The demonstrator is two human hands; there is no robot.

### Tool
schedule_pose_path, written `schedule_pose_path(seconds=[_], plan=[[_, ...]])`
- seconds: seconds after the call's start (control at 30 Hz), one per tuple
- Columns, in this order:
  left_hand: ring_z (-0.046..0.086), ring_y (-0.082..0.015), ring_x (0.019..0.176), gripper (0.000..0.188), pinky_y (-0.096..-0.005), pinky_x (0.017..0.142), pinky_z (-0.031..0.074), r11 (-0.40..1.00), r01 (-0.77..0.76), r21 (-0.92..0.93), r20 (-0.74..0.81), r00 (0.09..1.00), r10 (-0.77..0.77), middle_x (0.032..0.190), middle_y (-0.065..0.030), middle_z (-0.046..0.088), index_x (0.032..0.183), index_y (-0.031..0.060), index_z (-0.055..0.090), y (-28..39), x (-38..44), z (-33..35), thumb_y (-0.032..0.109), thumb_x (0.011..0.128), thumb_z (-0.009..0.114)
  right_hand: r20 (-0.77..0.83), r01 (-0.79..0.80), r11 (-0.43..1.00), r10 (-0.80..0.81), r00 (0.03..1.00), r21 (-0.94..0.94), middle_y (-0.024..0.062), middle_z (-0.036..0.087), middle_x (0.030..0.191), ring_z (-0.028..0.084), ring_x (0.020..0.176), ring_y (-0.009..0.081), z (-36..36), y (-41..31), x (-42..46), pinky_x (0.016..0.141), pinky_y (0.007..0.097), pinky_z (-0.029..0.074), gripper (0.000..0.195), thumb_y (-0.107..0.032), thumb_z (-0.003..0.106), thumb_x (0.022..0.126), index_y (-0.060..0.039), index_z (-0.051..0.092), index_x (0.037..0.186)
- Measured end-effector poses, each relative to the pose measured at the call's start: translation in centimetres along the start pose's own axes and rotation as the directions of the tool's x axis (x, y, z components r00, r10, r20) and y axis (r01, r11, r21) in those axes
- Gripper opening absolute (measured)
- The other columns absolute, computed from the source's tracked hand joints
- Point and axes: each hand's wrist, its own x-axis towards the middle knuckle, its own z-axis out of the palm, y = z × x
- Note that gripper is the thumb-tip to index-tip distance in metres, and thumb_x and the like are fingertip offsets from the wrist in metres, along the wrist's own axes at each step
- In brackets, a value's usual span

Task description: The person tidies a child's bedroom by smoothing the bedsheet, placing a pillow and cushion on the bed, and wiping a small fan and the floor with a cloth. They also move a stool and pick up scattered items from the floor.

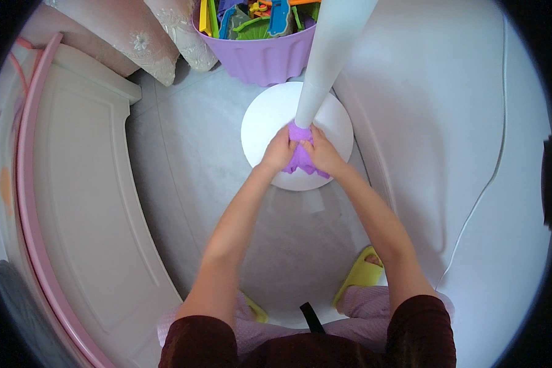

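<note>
A purple cloth (302, 158) is bunched around the lower end of a white pole (324, 60), just above its round white base (267, 119). My left hand (279, 148) grips the cloth from the left side of the pole. From the right side my right hand (322, 151) holds the same cloth, its thumb close to the left one. The cloth's loose lower edge hangs over the base. The fingertips behind the pole and cloth are hidden.
A purple tub (262, 57) of colourful plastic toys stands just behind the base. Pale curtains (138, 41) hang at upper left. A white panelled bed frame (87, 184) with a pink rail (25, 184) lines the left. A white cable (480, 195) runs down the right wall.
</note>
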Motion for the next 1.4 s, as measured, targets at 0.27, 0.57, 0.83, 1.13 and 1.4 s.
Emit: schedule_pose_path(seconds=[0.27, 0.57, 0.83, 1.13, 1.4], plan=[[0.06, -0.0334, 0.098, 0.035, -0.0386, 0.084, 0.047, 0.907, 0.4, 0.133, 0.249, 0.872, -0.421, 0.108, -0.0192, 0.062, 0.117, 0.003, 0.055, 4.9, -1.9, 0.2, 0.024, 0.09, 0.049, 0.173, -0.404, 0.852, 0.365, 0.915, 0.335, 0.0177, 0.061, 0.109, 0.06, 0.096, 0.029, -1.3, -1.2, -2.7, 0.087, 0.0357, 0.048, 0.046, -0.032, 0.053, 0.091, 0.0041, 0.053, 0.119], [0.044, -0.0057, 0.065, 0.028, -0.0214, 0.058, 0.038, 0.798, 0.471, -0.375, 0.243, 0.881, -0.406, 0.079, 0.0035, 0.055, 0.107, 0.0078, 0.063, 3.4, -5.2, -6.8, 0.027, 0.09, 0.051, 0.104, -0.309, 0.348, 0.5, 0.86, 0.885, 0.0078, 0.063, 0.104, 0.06, 0.092, 0.0152, -12.7, -4.4, -1.6, 0.081, 0.0296, 0.049, 0.035, -0.034, 0.056, 0.091, -0.0046, 0.059, 0.109], [0.04, -0.0046, 0.061, 0.018, -0.0203, 0.053, 0.034, 0.632, 0.365, -0.684, -0.165, 0.766, -0.621, 0.072, 0.0049, 0.046, 0.102, 0.0049, 0.056, -1.0, -8.2, -12.9, 0.02, 0.094, 0.051, 0.044, -0.043, 0.973, 0.055, 0.998, -0.225, 0.0198, 0.055, 0.124, 0.054, 0.114, 0.0288, -10.5, -2.7, 9.9, 0.096, 0.0369, 0.043, 0.054, -0.04, 0.055, 0.088, -0.0014, 0.05, 0.126], [0.035, -0.005, 0.055, 0.024, -0.0216, 0.05, 0.03, 0.617, 0.4, -0.678, -0.178, 0.725, -0.665, 0.07, 0.0034, 0.043, 0.104, 0.001, 0.056, -4.9, -11.2, -10.9, 0.021, 0.094, 0.049, -0.086, 0.242, 0.834, -0.325, 0.942, -0.496, 0.016, 0.044, 0.138, 0.037, 0.129, 0.0345, -2.2, 6.4, 5.2, 0.109, 0.0432, 0.028, 0.048, -0.017, 0.055, 0.08, -0.0065, 0.052, 0.127], [0.036, -0.0053, 0.057, 0.023, -0.0214, 0.051, 0.033, 0.609, 0.385, -0.694, -0.169, 0.735, -0.657, 0.072, 0.003, 0.045, 0.106, 0.0007, 0.055, -2.9, -9.2, -10.2, 0.019, 0.094, 0.047, -0.011, 0.287, 0.852, -0.324, 0.946, -0.438, 0.0161, 0.05, 0.129, 0.045, 0.123, 0.0332, 6.0, 1.1, -8.3, 0.105, 0.0431, 0.034, 0.045, -0.001, 0.048, 0.077, 0.0018, 0.053, 0.121]])
